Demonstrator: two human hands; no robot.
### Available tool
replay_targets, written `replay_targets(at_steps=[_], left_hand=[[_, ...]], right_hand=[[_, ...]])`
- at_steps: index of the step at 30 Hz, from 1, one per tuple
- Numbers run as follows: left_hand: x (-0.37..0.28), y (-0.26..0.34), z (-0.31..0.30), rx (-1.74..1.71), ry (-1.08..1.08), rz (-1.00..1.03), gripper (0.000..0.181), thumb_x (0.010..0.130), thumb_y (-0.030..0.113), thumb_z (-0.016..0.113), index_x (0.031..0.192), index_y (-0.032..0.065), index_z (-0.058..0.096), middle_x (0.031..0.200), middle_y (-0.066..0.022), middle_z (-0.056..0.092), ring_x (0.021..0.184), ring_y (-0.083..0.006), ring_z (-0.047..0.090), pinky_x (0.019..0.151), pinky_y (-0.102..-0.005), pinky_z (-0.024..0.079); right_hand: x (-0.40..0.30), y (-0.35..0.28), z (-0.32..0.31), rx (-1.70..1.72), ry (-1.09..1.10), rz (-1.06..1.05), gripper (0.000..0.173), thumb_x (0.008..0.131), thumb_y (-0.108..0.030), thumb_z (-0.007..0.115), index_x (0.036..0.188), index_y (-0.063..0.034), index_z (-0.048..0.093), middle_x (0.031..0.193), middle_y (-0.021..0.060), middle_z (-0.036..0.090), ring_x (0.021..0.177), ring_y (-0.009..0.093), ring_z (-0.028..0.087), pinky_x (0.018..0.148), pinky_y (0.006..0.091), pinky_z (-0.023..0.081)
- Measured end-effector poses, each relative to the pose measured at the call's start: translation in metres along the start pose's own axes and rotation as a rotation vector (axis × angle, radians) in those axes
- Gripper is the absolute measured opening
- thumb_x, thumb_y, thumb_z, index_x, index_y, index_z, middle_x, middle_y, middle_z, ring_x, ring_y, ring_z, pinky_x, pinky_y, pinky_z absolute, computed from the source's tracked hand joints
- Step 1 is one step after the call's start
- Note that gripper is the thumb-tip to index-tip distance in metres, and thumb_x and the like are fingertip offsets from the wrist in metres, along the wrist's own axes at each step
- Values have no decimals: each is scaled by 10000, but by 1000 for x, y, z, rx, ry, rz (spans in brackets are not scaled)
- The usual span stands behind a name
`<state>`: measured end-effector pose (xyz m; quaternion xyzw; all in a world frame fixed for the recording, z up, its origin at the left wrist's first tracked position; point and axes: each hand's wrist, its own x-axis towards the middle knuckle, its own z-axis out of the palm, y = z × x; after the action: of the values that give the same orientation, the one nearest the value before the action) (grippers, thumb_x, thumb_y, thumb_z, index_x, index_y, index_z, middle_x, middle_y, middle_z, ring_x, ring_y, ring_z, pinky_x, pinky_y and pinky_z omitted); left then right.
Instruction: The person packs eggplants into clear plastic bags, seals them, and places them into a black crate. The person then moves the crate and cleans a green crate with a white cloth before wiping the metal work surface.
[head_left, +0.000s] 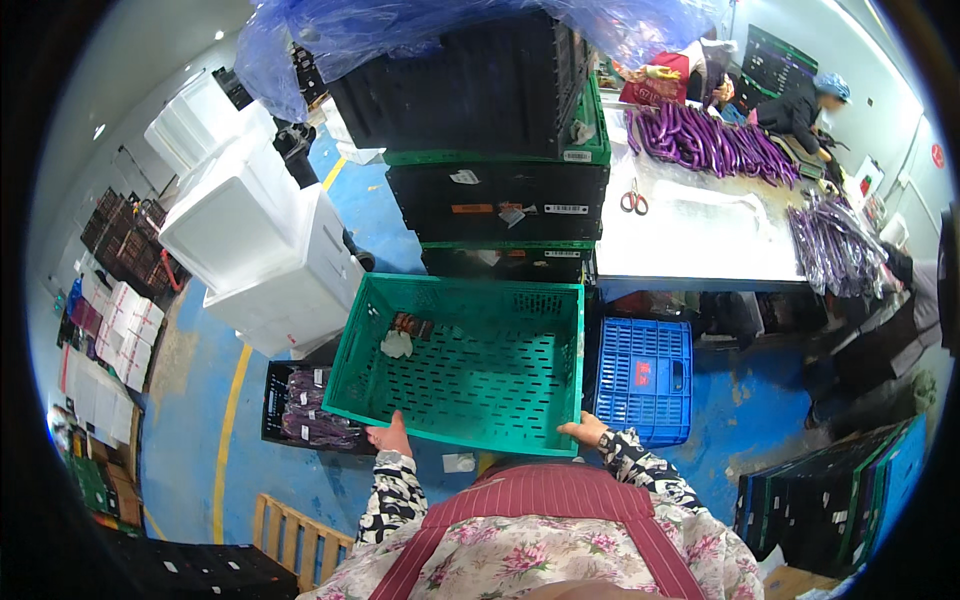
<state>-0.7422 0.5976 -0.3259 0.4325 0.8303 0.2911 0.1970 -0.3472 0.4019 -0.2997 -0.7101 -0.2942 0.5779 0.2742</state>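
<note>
Both my hands grip the near side of a green slotted plastic crate (480, 367) in front of my body. My left hand (393, 436) has its thumb over the near rim, left of the middle. At the near right corner, my right hand (586, 430) holds the rim. A crumpled white scrap (397, 343) and a brown printed wrapper (411, 325) lie inside the crate's far left part. Below and to its left, a black crate (274, 405) holds bagged purple produce (311, 409). Behind it rises a stack of black crates (495, 199).
White foam boxes (247, 225) are stacked at left. A blue crate (645, 382) stands on the floor at right, before a table (697, 247) bearing long purple eggplants (705, 142) and scissors (634, 199). Co-workers (795, 112) are beyond it. A wooden pallet (300, 540) lies at lower left.
</note>
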Motion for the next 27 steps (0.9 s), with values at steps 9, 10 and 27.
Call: replay_targets(at_steps=[9, 10, 27], left_hand=[[-27, 257, -115, -56, 185, 1472, 604, 716, 179, 793, 1250, 18, 562, 1301, -182, 548, 1221, -397, 502, 1011, -486, 412], [-33, 291, -120, -78, 161, 1636, 616, 719, 174, 794, 1269, 28, 560, 1285, -171, 564, 1215, -386, 513, 1017, -478, 412], [-105, 572, -51, 331, 774, 2399, 430, 768, 275, 651, 1180, 191, 559, 1421, -82, 451, 1388, -320, 347, 1177, -547, 231]], right_hand=[[-45, -135, -105, 568, 166, -513, 218, 961, -204, 613, 1001, 9, 592, 815, 173, 698, 631, 210, 674, 583, 320, 595], [-52, -164, -124, 543, 257, -502, 239, 962, -221, 617, 1009, 11, 586, 809, 156, 689, 639, 206, 675, 592, 316, 597], [-9, -405, -259, 204, 397, -505, 636, 878, -457, 666, 1004, 160, 581, 909, 244, 671, 634, 276, 712, 544, 371, 614]])
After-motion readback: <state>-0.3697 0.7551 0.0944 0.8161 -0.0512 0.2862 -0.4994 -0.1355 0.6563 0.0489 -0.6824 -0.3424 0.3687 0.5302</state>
